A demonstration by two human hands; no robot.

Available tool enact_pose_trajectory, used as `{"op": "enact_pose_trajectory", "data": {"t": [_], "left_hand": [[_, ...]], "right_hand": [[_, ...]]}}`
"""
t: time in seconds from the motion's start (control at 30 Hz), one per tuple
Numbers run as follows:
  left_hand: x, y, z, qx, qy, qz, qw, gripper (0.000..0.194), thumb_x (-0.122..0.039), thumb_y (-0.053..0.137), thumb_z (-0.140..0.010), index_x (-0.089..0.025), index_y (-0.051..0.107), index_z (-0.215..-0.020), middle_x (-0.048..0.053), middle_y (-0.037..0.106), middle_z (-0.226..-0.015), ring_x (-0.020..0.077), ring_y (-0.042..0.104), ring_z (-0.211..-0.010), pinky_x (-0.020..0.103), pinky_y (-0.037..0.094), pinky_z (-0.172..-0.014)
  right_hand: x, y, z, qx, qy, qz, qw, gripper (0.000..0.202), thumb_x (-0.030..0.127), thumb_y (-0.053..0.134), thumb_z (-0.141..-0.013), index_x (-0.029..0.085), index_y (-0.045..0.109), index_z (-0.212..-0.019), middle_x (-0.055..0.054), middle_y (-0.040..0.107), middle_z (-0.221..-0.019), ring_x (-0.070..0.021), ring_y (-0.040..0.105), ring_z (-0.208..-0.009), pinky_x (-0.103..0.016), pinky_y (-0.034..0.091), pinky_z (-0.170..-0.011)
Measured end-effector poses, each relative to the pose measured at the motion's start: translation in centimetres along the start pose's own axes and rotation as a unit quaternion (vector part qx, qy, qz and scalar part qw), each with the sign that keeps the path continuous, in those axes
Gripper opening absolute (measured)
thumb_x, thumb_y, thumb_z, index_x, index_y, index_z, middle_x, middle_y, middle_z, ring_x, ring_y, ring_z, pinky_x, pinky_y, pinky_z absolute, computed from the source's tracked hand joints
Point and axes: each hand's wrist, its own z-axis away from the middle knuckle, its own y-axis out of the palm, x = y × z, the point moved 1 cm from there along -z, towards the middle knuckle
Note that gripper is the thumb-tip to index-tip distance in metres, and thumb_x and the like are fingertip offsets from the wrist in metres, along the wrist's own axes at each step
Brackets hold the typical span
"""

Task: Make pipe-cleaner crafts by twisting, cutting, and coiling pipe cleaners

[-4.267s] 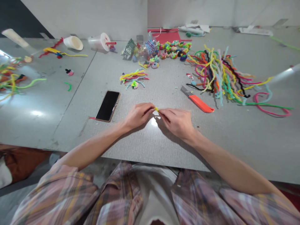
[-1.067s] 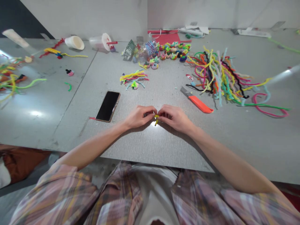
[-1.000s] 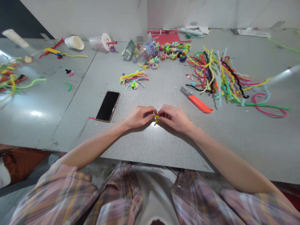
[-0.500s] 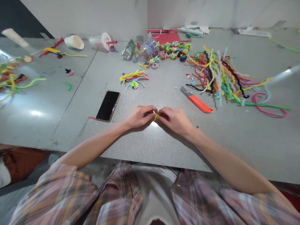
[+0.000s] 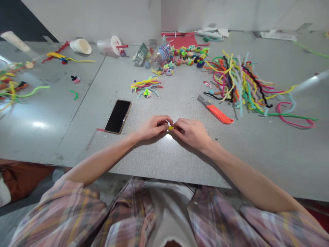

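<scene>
A short yellow pipe cleaner (image 5: 170, 128) spans the small gap between my fingertips, just above the grey table (image 5: 159, 161). My left hand (image 5: 156, 126) pinches its left end between thumb and fingers. On the other end, my right hand (image 5: 191, 132) is closed with thumb and fingers together. Most of the piece is hidden by the fingers, so its full shape cannot be made out. A phone (image 5: 118, 116) lies left of my left hand. To the right of my right hand rests an orange-handled utility knife (image 5: 218, 113).
A large heap of coloured pipe cleaners (image 5: 239, 82) spreads at the right. Beyond my hands lie a small bundle of pipe cleaners (image 5: 146, 84), several fuzzy shapes (image 5: 190, 56), a plastic bottle (image 5: 163, 53) and a green packet (image 5: 141, 55). Tipped cups (image 5: 81, 46) lie at the back left.
The yellow piece has turned slightly and lies flatter between the fingertips. Both hands keep their places, with only small finger shifts.
</scene>
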Motion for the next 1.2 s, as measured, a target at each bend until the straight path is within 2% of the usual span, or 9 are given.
{"op": "enact_pose_trajectory", "data": {"t": [0.17,0.27,0.5,0.77,1.2], "left_hand": [[-0.4,-0.5,0.2,0.067,-0.011,0.117,0.991,0.016,-0.03,0.072,-0.103,-0.02,0.073,-0.115,-0.005,0.057,-0.069,0.0115,0.056,-0.066,0.025,0.042,-0.065],[-0.5,-0.7,0.2,0.087,-0.015,0.155,0.984,0.017,-0.031,0.073,-0.103,-0.02,0.072,-0.116,-0.004,0.059,-0.069,0.0119,0.055,-0.066,0.027,0.042,-0.066],[-0.7,-0.5,0.3,0.084,-0.034,0.174,0.981,0.016,-0.031,0.075,-0.099,-0.02,0.074,-0.111,-0.003,0.059,-0.066,0.013,0.053,-0.06,0.029,0.042,-0.06],[-0.7,-0.7,0.4,0.118,-0.031,0.174,0.977,0.013,-0.029,0.07,-0.101,-0.022,0.069,-0.112,-0.004,0.061,-0.065,0.0129,0.054,-0.06,0.028,0.039,-0.062],[-0.7,-0.3,0.4,0.112,-0.049,0.196,0.973,0.016,-0.03,0.072,-0.098,-0.021,0.071,-0.112,-0.002,0.062,-0.064,0.0128,0.054,-0.057,0.029,0.036,-0.057]], "right_hand": [[0.5,-0.2,0.3,-0.036,-0.049,0.064,0.996,0.036,0.042,0.054,-0.121,0.021,0.075,-0.101,-0.007,0.079,-0.095,-0.0201,0.066,-0.082,-0.036,0.032,-0.067],[0.9,-0.5,0.5,-0.052,-0.079,0.091,0.991,0.039,0.042,0.051,-0.123,0.021,0.076,-0.101,-0.007,0.08,-0.092,-0.0199,0.066,-0.08,-0.037,0.034,-0.067],[1.6,-1.1,0.5,-0.036,-0.087,0.073,0.993,0.042,0.042,0.049,-0.123,0.023,0.077,-0.097,-0.007,0.076,-0.086,-0.0202,0.063,-0.077,-0.039,0.034,-0.066],[1.2,-0.5,0.5,-0.051,-0.093,0.086,0.991,0.038,0.041,0.052,-0.122,0.022,0.078,-0.101,-0.006,0.079,-0.089,-0.0199,0.066,-0.078,-0.038,0.034,-0.067],[1.5,-1.2,0.5,-0.04,-0.104,0.057,0.992,0.042,0.043,0.05,-0.124,0.024,0.078,-0.099,-0.006,0.078,-0.086,-0.0206,0.066,-0.08,-0.039,0.037,-0.068]]}}
